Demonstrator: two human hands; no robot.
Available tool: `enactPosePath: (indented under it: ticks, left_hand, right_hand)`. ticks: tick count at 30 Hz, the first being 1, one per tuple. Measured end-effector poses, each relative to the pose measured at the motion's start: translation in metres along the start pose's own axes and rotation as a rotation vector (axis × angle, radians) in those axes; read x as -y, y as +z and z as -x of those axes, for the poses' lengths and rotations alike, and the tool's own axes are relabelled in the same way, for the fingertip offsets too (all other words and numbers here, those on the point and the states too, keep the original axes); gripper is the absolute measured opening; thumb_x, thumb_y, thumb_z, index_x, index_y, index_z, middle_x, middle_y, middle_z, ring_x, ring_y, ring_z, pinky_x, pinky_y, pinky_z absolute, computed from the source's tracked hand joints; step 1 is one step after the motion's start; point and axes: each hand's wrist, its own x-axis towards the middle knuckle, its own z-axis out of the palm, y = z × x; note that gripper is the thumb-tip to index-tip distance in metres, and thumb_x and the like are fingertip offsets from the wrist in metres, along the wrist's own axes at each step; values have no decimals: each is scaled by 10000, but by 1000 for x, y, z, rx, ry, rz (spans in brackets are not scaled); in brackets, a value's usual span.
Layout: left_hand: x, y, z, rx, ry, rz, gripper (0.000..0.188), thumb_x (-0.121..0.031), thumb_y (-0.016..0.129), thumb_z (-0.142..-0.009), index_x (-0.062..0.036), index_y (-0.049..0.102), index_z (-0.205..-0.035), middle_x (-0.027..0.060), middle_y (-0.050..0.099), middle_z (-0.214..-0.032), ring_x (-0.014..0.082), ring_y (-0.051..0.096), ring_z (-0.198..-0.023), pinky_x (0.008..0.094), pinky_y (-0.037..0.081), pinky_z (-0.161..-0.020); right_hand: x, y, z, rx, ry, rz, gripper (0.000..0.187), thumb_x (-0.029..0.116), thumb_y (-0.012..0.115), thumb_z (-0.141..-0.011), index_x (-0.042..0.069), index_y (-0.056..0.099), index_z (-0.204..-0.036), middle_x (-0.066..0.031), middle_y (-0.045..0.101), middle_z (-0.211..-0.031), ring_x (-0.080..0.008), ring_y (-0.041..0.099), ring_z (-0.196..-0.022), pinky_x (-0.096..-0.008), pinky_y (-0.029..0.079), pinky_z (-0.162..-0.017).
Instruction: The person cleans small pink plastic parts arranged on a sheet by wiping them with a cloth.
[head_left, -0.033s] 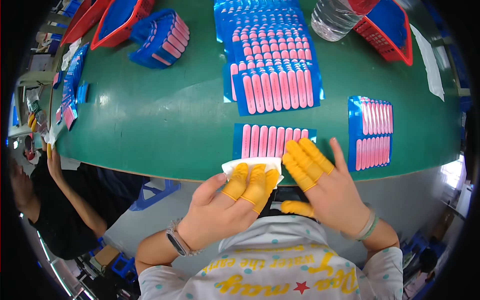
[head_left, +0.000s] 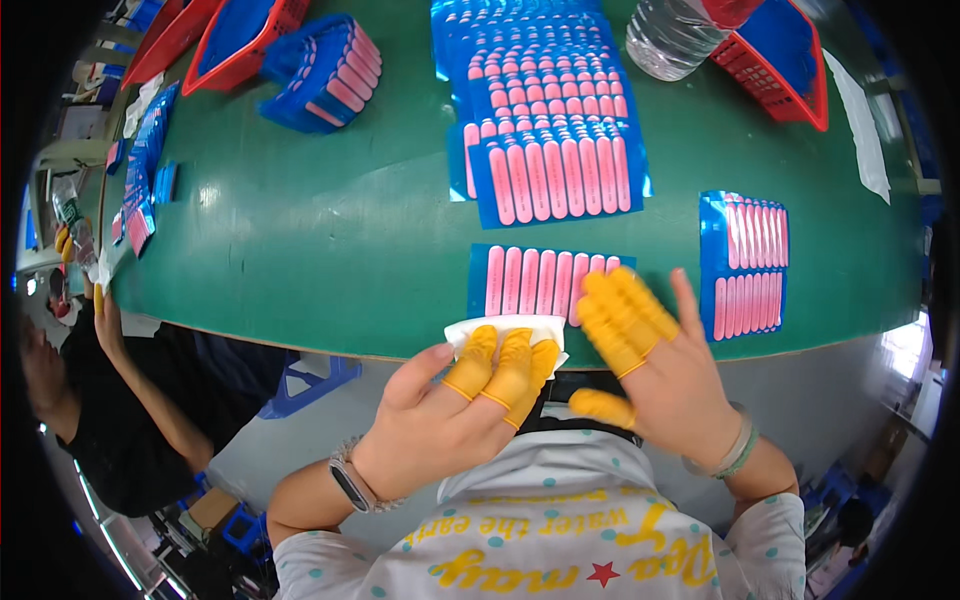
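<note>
A blue film sheet with a row of long pink rounded strips (head_left: 527, 282) lies flat near the table's front edge. My left hand (head_left: 455, 400), in yellow finger cots, presses a folded white cloth (head_left: 463, 328) against the sheet's near edge, fingers bent over it. Over the sheet's right end is my right hand (head_left: 665, 365), its fingers stretched out and the thumb apart, holding nothing. Whether those fingertips touch the sheet I cannot tell; they hide its right corner. Just beyond lies a long overlapping stack of similar sheets (head_left: 560, 180). Two more pink-striped pieces (head_left: 748, 305) sit to the right.
Red baskets with blue lining (head_left: 795, 95) (head_left: 200, 80) stand at the far right and far left of the green table (head_left: 300, 240). A clear water container (head_left: 665, 45) and a curled blue sheet bundle (head_left: 330, 75) are at the back. Another person's arm (head_left: 150, 385) reaches in from the left.
My right hand has shifted slightly right and up, its fingers a little blurred. My left hand and the white cloth are almost unmoved.
</note>
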Motion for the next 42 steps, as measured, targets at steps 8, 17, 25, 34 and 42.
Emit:
enactPosePath:
  ticks: [8,17,25,34,42]
  left_hand:
    - [17,18,-47,-86,-41,62,354,-189,678,-755,-195,737,-1104,-17,642,-1148,184,606,-1066,476,320,-1000]
    - [-3,-1,-7,27,30,90,313,-223,663,-794,-248,749,-1094,-44,639,-1159,150,591,-1057,445,289,-1002]
    - [11,13,-54,-74,24,-1,352,-223,663,-780,-198,744,-1121,-22,625,-1152,167,586,-1041,463,311,-990]
    - [-5,0,-19,-4,15,90,317,-216,668,-784,-219,753,-1089,-38,639,-1150,153,585,-1040,460,297,-985]
    - [2,4,-64,24,65,-17,324,-218,636,-806,-135,735,-1102,-40,610,-1068,151,588,-1037,453,333,-1049]
  right_hand:
    - [-2,-3,-1,-52,35,34,595,377,664,-875,-18,595,-1314,-155,568,-1391,-294,501,-1342,-580,244,-1164]
    - [-6,-5,4,-75,59,-1,578,407,676,-875,9,615,-1290,-141,568,-1394,-278,510,-1333,-585,257,-1153]
    - [-7,-6,5,-86,76,65,566,389,686,-875,18,624,-1297,-125,590,-1373,-268,529,-1312,-566,254,-1162]
    - [-10,-9,13,-104,70,45,507,345,724,-847,25,664,-1236,-89,630,-1319,-265,548,-1291,-577,243,-1167]
    - [-6,-10,14,-142,83,90,456,332,730,-852,12,693,-1175,-86,670,-1231,-248,576,-1254,-561,283,-1157]
